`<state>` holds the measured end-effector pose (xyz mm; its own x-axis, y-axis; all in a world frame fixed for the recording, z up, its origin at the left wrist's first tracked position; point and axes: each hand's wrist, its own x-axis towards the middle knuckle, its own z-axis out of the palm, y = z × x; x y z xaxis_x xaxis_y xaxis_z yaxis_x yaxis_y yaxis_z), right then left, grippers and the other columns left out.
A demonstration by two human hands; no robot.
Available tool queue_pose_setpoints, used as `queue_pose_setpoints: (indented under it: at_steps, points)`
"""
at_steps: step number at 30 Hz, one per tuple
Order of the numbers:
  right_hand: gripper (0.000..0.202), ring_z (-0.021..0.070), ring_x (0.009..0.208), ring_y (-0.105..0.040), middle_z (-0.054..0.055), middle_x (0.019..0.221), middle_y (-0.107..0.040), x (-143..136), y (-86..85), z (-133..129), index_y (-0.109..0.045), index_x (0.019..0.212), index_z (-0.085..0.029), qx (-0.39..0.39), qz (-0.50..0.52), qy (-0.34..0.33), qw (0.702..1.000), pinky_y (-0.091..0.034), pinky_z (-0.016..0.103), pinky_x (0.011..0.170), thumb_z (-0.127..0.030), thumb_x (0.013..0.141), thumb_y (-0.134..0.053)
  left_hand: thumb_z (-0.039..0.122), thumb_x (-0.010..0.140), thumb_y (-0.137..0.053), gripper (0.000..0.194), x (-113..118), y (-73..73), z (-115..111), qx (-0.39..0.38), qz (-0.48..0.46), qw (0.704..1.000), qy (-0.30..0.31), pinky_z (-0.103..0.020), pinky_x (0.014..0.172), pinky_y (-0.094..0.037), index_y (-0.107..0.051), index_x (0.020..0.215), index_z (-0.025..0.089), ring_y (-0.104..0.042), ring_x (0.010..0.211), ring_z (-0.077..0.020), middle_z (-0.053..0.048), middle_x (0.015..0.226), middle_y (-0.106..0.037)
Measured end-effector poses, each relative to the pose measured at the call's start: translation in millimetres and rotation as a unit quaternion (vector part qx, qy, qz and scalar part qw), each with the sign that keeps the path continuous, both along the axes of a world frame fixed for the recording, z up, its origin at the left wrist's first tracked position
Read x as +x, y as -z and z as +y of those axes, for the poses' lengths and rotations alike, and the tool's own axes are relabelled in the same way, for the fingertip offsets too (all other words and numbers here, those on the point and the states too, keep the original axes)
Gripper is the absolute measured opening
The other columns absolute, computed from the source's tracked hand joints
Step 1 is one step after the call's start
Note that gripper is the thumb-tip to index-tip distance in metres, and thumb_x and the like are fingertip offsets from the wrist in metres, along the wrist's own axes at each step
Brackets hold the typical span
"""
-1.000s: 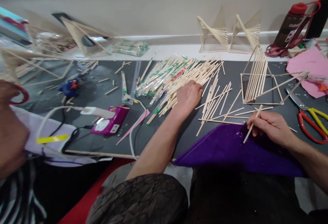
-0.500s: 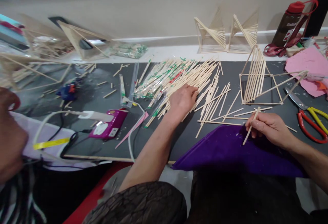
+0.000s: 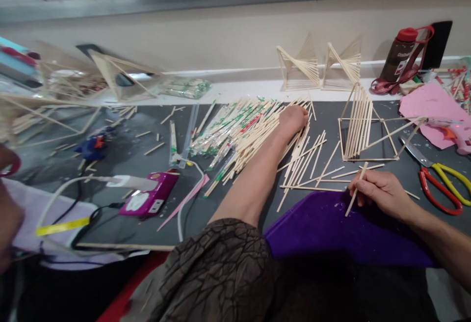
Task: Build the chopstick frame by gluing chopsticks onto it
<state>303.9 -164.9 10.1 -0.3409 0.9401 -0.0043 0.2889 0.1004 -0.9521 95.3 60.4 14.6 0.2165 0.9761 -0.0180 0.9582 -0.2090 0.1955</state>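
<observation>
My left hand (image 3: 294, 120) lies over the far right end of a pile of wooden chopsticks (image 3: 250, 150), fingers curled down. What its fingertips hold, if anything, is hidden. In my right hand (image 3: 379, 189) a short wooden stick (image 3: 356, 190) is pinched, tilted, above the purple cloth (image 3: 312, 228). Between the hands lie loose sticks (image 3: 307, 160) of differing lengths. Beyond my right hand stands a stick frame (image 3: 358, 128) with a slanted row of sticks. Several chopsticks in green-marked clear wrappers (image 3: 224, 125) lie left of the bare ones.
Red-and-yellow-handled shears (image 3: 439, 177) and pink paper (image 3: 427, 111) are at the right. A bottle (image 3: 397, 57) and two twisted stick models (image 3: 300, 69) stand behind. Leftward are a purple power box (image 3: 149, 194) with cables, a blue glue gun (image 3: 93, 147) and another person's arm (image 3: 9, 214).
My left hand has moved away and to the right, from the middle of the chopstick pile to its far end. My right hand still holds the short stick. The view has tilted up slightly.
</observation>
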Motion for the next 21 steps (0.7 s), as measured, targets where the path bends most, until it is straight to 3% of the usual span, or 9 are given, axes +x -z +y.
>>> queue_pose_setpoints:
  at_steps: [3,6,10,13,18,21]
  points:
    - [0.038,0.0119,0.058,-0.059,0.002,0.063,-0.064,-1,-2.9,0,-0.066,0.077,-0.017,0.009,-0.005,-0.006,1.000,-0.044,0.023,0.057,-0.045,0.098,-0.050,0.030,0.089,-0.051,0.033,12,6.7,-7,-0.018,0.003,0.999,0.030,-0.035,0.081,-0.051,-0.080,0.105,0.023,-0.069,0.098,-0.0273,-0.010,0.106,-0.077]
    - [0.036,0.0114,0.056,-0.058,0.001,0.060,-0.063,-2,-7.3,-1,-0.066,0.077,-0.017,0.028,-0.009,-0.013,0.999,-0.043,0.023,0.057,-0.042,0.098,-0.049,0.031,0.091,-0.049,0.036,7,1.0,-16,0.000,-0.027,0.998,0.064,-0.035,0.088,-0.050,-0.078,0.111,0.023,-0.068,0.105,-0.0258,-0.008,0.114,-0.075]
    - [0.034,0.0103,0.057,-0.059,0.000,0.062,-0.063,-1,-8.4,-1,-0.066,0.079,-0.018,0.042,-0.016,-0.021,0.999,-0.043,0.023,0.058,-0.039,0.099,-0.049,0.027,0.090,-0.051,0.035,-31,-19.8,-25,0.063,-0.089,0.993,0.037,-0.032,0.097,-0.046,-0.077,0.113,0.023,-0.066,0.109,-0.0229,-0.004,0.117,-0.075]
    - [0.032,0.0099,0.057,-0.059,0.000,0.063,-0.063,0,-5.8,-2,-0.066,0.080,-0.018,0.056,-0.026,-0.032,0.998,-0.043,0.023,0.058,-0.037,0.100,-0.048,0.025,0.086,-0.054,0.032,-62,-25.3,-39,0.040,-0.083,0.996,0.005,-0.032,0.092,-0.049,-0.079,0.107,0.022,-0.069,0.101,-0.0230,-0.003,0.110,-0.078]
    - [0.032,0.0105,0.055,-0.060,-0.001,0.061,-0.064,-2,-4.8,-3,-0.066,0.079,-0.018,0.065,-0.041,-0.033,0.996,-0.044,0.023,0.057,-0.036,0.099,-0.049,0.027,0.087,-0.053,0.030,-91,-3.8,-75,0.006,-0.060,0.997,0.045,-0.033,0.088,-0.050,-0.080,0.101,0.026,-0.070,0.099,-0.0235,-0.004,0.108,-0.078]
    - [0.033,0.0115,0.053,-0.059,0.000,0.059,-0.064,-4,-6.6,-2,-0.067,0.078,-0.019,0.057,-0.042,-0.024,0.997,-0.044,0.024,0.055,-0.038,0.098,-0.050,0.029,0.088,-0.052,0.030,-101,6.8,-89,0.013,-0.038,0.999,0.012,-0.032,0.086,-0.049,-0.079,0.100,0.027,-0.070,0.098,-0.0230,-0.004,0.106,-0.078]
